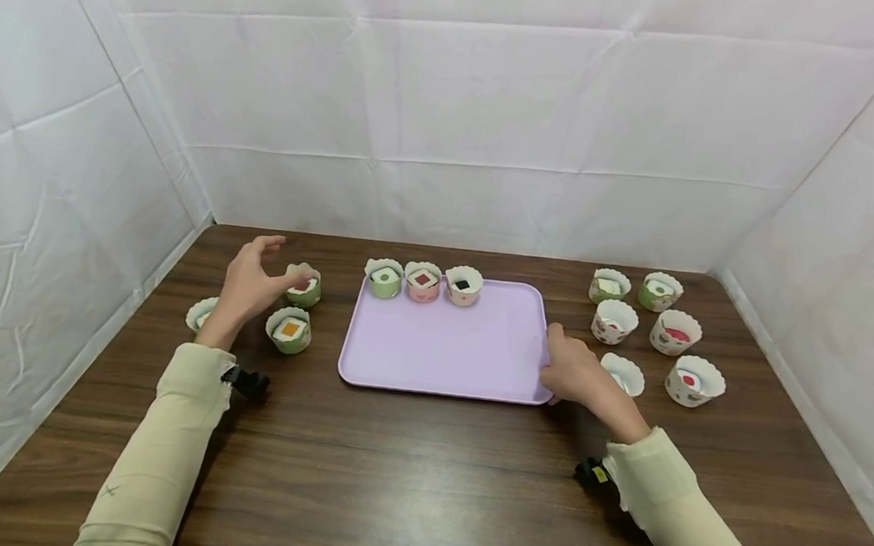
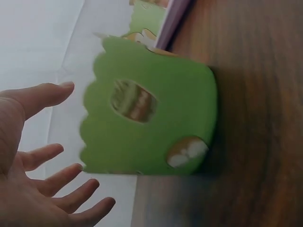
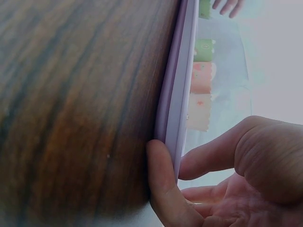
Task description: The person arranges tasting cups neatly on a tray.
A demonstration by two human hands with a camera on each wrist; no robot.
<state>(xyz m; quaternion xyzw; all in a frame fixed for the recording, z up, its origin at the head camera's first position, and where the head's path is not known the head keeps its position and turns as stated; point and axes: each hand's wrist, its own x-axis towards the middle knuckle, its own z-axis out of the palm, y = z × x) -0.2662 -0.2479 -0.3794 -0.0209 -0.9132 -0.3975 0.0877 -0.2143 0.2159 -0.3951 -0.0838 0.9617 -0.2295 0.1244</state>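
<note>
My left hand [image 1: 252,282] is spread beside a green paper baking cup [image 1: 305,288] at the back left, the thumb overlapping its rim in the head view. In the left wrist view the green cup [image 2: 147,109] stands in front of the parted thumb and fingers, with nothing held. With my right hand [image 1: 572,369] I grip the right edge of a lilac tray [image 1: 440,348]. Seen from the right wrist, the thumb [image 3: 210,156] lies inside the tray rim [image 3: 182,94] and a finger outside it. Green, pink and white cups [image 1: 424,282] line the tray's back left edge.
Another green cup [image 1: 290,331] holds a white piece with an orange square. A further cup [image 1: 200,313] is partly hidden behind the left wrist. Several paper cups [image 1: 675,332] stand right of the tray, one close to the right hand. White sheeting [image 1: 447,115] borders the wooden table.
</note>
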